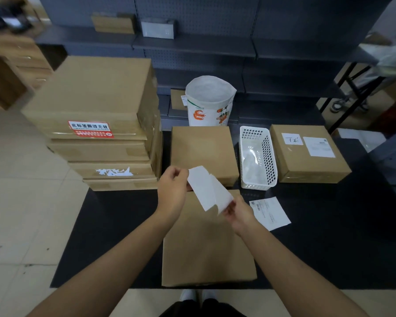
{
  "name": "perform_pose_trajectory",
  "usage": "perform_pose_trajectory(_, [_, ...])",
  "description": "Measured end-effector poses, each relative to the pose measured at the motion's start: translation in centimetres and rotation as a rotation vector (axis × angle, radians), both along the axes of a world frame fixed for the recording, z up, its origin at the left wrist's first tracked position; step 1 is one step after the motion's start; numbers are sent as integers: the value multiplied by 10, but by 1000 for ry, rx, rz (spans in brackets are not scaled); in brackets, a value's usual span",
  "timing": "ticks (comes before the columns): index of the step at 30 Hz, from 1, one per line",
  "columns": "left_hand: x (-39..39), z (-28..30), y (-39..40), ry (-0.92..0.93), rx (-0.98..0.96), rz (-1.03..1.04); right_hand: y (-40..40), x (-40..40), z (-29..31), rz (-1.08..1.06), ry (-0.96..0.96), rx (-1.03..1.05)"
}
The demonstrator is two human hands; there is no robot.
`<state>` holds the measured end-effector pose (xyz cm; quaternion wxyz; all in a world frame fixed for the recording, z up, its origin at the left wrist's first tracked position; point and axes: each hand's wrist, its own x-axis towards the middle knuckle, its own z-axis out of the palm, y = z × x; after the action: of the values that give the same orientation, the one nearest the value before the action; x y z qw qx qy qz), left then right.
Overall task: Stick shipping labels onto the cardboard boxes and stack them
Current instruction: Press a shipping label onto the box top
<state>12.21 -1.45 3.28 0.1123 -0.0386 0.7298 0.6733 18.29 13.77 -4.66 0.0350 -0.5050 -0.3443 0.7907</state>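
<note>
A white shipping label (pixel 207 188) hangs in the air above a plain cardboard box (pixel 206 245) at the table's near edge. My left hand (pixel 172 191) pinches the label's upper left end. My right hand (pixel 238 212) pinches its lower right end, where a second white layer shows apart from the first. Behind it lies another plain box (pixel 204 149). A box with two white labels (pixel 306 154) sits at the right. A stack of several boxes (pixel 96 124) stands at the left, the top one with a red sticker.
A white perforated basket (pixel 257 156) stands between the two far boxes. A loose printed label (pixel 270 212) lies on the black table (pixel 114 225) right of my right hand. A white sack (pixel 209 101) stands behind, in front of dark shelving (pixel 192 46).
</note>
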Motion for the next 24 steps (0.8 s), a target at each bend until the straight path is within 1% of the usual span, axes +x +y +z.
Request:
perform_pose_trajectory(5, [-18, 11, 17, 41, 67, 76, 31, 0, -8, -27, -152, 116])
perform_pose_trajectory(8, [-28, 13, 31, 62, 91, 109, 58, -8, -6, -31, -223, 270])
perform_pose_trajectory(12, [-41, 7, 55, 40, 89, 115, 101, -35, 3, -32, -220, 522])
perform_pose_trajectory(15, [-46, -4, 79, 19, 43, 114, 133, -58, 3, 33, -230, 724])
perform_pose_trajectory(17, [-47, -12, 94, -2, 17, 104, 151, -71, -2, 151, -211, 892])
perform_pose_trajectory(20, [-49, -22, 112, -12, -42, 95, 173, -82, -15, 459, -252, 1172])
perform_pose_trajectory(22, [-52, -27, 123, -14, -63, 100, 183, -87, -25, 671, -289, 1267])
perform_pose_trajectory(24, [-55, -30, 131, -22, -70, 121, 188, -89, -31, 840, -326, 1337])
